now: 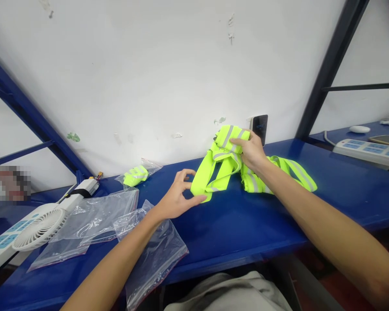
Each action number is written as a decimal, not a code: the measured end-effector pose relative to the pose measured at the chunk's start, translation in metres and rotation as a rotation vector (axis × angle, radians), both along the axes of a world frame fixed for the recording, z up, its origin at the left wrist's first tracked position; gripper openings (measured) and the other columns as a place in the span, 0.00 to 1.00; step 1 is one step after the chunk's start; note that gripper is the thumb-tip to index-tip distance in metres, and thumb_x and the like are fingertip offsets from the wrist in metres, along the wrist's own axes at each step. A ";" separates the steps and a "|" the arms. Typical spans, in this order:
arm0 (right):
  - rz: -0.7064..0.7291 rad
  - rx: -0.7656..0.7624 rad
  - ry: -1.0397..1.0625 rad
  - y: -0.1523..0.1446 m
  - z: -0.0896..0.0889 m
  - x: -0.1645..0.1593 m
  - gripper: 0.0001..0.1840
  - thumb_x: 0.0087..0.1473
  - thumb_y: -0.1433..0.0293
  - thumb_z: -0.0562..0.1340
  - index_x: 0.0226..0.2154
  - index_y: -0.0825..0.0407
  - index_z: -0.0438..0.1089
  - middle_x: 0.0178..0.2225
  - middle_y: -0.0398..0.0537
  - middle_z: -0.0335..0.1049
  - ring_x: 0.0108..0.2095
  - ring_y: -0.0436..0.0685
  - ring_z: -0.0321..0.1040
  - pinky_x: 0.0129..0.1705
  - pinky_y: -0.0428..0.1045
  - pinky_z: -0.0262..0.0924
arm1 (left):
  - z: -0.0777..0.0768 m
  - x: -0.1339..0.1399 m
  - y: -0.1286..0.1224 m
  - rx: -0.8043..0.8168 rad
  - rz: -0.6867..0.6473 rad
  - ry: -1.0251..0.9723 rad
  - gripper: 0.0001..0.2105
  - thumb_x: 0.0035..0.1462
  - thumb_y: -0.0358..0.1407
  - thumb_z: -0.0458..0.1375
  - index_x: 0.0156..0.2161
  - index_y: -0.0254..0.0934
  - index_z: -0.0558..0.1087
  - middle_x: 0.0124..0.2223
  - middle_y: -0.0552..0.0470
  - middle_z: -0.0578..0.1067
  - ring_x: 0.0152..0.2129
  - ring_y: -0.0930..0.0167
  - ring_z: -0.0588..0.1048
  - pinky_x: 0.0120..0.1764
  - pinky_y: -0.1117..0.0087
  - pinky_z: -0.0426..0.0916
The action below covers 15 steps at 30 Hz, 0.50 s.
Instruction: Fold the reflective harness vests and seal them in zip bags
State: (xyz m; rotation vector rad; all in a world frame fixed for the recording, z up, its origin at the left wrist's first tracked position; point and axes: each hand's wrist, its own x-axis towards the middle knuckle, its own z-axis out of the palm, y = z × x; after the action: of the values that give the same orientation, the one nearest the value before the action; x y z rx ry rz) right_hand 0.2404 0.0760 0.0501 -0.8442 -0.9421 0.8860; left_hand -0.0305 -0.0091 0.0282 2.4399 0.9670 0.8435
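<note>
No text legible — the phone [260, 129] shows only blurred characters.

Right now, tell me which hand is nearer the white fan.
Left. The left hand is to the right of the white fan, across the clear bags; the right hand is farther right, holding the yellow-green strap bundle.

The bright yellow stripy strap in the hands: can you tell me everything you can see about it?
The strap is neon yellow-green with shiny-looking grey stripes, and looks like flat, bendy cloth. Its top is folded into a bundle, pinched by the right hand. Below, bands hang in loose loops over the blue table. The left hand is at the lower left loop. Whether the bottom touches the table is hard to tell.
</note>
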 end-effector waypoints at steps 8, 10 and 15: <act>-0.190 0.181 -0.087 0.011 -0.012 -0.003 0.26 0.40 0.68 0.71 0.44 0.48 0.65 0.40 0.44 0.74 0.44 0.61 0.75 0.50 0.60 0.70 | -0.022 0.003 0.018 -0.513 -0.019 -0.235 0.19 0.61 0.48 0.59 0.41 0.30 0.76 0.37 0.48 0.78 0.34 0.68 0.75 0.39 0.67 0.69; -0.210 0.216 -0.098 0.010 -0.012 -0.004 0.26 0.40 0.67 0.70 0.44 0.48 0.66 0.39 0.44 0.74 0.44 0.61 0.74 0.50 0.60 0.69 | -0.025 0.003 0.018 -0.529 -0.033 -0.311 0.19 0.58 0.46 0.63 0.46 0.32 0.74 0.41 0.47 0.78 0.37 0.67 0.76 0.42 0.67 0.70; -0.184 0.221 -0.066 0.000 -0.009 -0.010 0.25 0.40 0.67 0.71 0.43 0.48 0.65 0.38 0.43 0.73 0.42 0.61 0.74 0.49 0.59 0.69 | -0.029 -0.006 0.025 -0.639 -0.174 -0.413 0.46 0.53 0.40 0.67 0.70 0.45 0.44 0.51 0.42 0.76 0.48 0.62 0.77 0.50 0.58 0.71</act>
State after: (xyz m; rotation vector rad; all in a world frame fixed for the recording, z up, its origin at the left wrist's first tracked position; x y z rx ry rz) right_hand 0.2302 0.0764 0.0409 -0.7594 -0.9827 0.5874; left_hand -0.0361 0.0159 -0.0008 1.6920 0.7116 0.7816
